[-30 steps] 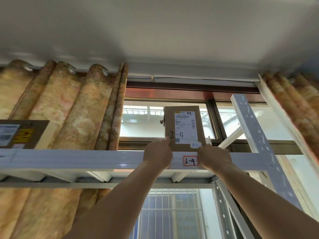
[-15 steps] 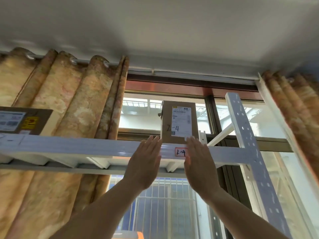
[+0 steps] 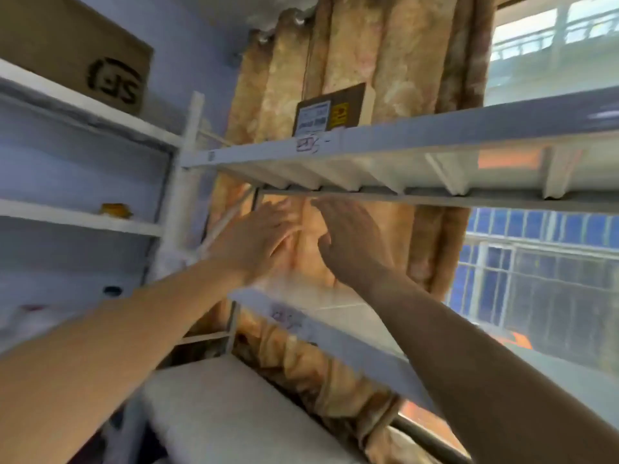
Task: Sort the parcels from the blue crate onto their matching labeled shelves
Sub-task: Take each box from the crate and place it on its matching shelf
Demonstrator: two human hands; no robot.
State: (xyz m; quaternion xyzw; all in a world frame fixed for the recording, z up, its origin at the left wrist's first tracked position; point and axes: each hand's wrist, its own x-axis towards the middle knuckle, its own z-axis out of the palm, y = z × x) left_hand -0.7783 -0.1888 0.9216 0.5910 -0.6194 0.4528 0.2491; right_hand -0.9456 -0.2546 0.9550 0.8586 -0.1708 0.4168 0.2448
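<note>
Hovering side by side at the centre of view, the left hand (image 3: 254,239) and the right hand (image 3: 351,241) are both empty. Their fingers are stretched out and loosely spread, with the palms turned toward the curtain (image 3: 361,61). Motion blur softens the fingertips, yet nothing sits in either palm. The hands are in the gap between the upper shelf (image 3: 435,130) and the lower shelf (image 3: 351,354) and touch neither. At 12 o'clock from them a brown parcel (image 3: 331,110) stands upright on the upper shelf with its printed sticker facing outward. It is directly above a handwritten shelf label (image 3: 306,144) on the front rim. That placement probably keeps the sticker readable against the mark below it, though the writing is too blurred to read. A second scrawled tag (image 3: 284,318) marks the lower shelf at 6 o'clock. At 10 o'clock a large carton (image 3: 77,51) rests on top of the neighbouring rack. The blue crate is out of view, so how many parcels remain cannot be told. With both palms free, the likely next step is reaching for another parcel.
</note>
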